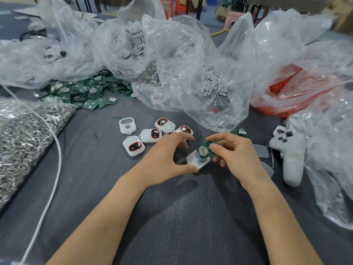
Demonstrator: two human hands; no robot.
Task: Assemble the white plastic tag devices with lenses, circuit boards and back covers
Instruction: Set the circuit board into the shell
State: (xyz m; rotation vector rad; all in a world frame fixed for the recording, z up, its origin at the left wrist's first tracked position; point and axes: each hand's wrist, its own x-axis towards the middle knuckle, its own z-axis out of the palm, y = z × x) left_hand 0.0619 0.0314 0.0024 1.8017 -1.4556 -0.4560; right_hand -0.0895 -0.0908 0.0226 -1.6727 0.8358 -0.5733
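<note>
Hands close together above the grey cloth-covered table, not touching each other. Left hand: thumb against the near edge of one white plastic tag shell, fingers arched over it, gripping. Right hand: thumb and forefinger pinching one small green circuit board with a round silver disc, tilted against the shell's open face. Just beyond the left fingers, four white tags with red-ringed dark lenses, loosely clustered; beside them, one empty white shell frame. One loose green board behind the right hand. Farther left, a heap of green boards, too many to count. At right, one white pistol-shaped tool.
</note>
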